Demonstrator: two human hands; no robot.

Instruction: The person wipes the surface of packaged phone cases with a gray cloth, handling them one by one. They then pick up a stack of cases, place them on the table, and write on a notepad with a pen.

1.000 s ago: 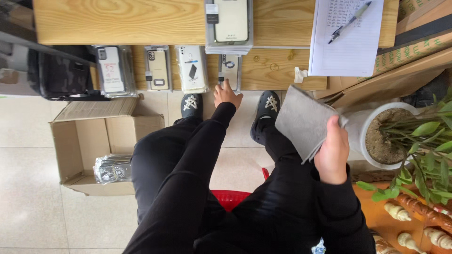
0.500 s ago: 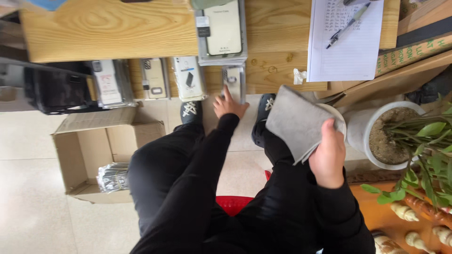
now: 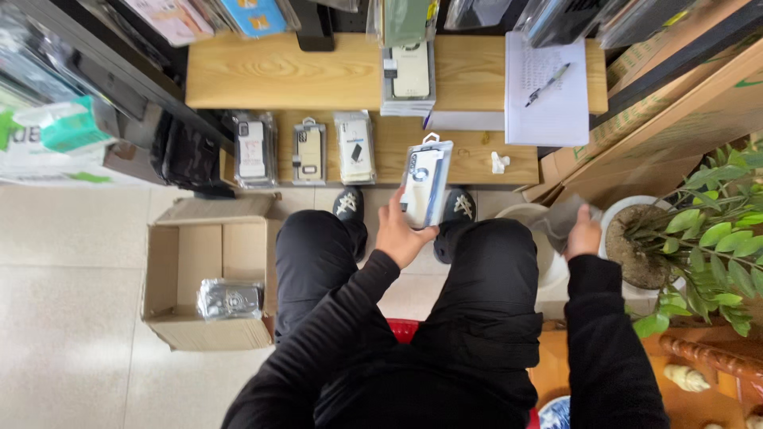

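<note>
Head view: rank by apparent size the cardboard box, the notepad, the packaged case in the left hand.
1. cardboard box
2. notepad
3. packaged case, held nearer the camera in the left hand, so truly smaller still.

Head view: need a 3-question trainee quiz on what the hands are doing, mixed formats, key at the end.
1. True or false: the left hand holds a packaged phone case.
2. What does the right hand grip? A) a pen B) a grey cloth C) a plant leaf
3. Fill in: the cardboard box on the floor sits beside the person's ____ leg.

Key
1. True: its fingers close round the pack's lower end.
2. B, the grey cloth, next to the potted plant.
3. Left.
</note>
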